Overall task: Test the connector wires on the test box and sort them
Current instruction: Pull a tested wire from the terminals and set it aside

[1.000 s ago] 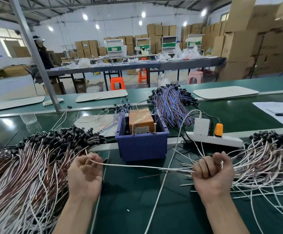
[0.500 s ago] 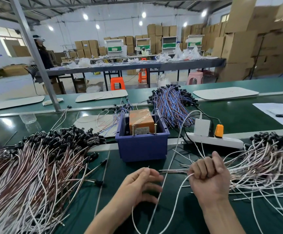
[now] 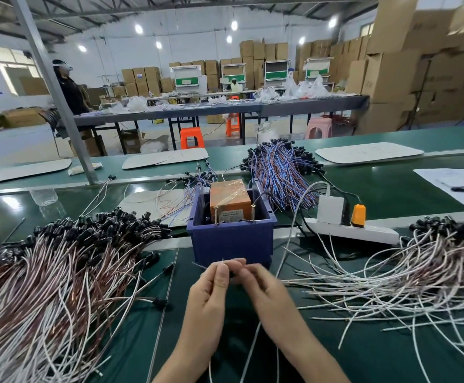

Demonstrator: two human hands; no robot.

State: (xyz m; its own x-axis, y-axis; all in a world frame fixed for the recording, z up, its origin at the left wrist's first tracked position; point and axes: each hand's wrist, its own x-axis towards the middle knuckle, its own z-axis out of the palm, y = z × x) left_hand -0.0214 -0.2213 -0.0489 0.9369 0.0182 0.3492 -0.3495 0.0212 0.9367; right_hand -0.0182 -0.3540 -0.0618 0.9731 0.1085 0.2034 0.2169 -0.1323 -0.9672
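Far left on the surface, the left pile of brownish wires fans out with its black connectors toward the back, and it looks to me like the sorted heap. Right of it, at centre, I have the left hand raised with thumb and forefinger closed on one thin white wire. The wire's bare tip sticks up just above the fingertips, and its length trails down toward me between the wrists.

Straight ahead of that tip, past the near wall of the blue bin, sits the orange box with two upright pins at its front. That is the line that matters: the wire already points roughly at the box, which lies forward and slightly up. The left hand is nearer the left pin, so I judge a short push forward is needed.

Touching the left hand, the right hand has its fingers curled in and seems to pinch the same wire, though blur hides the contact. Farther right lie the white strip and the right pile, probably untested.
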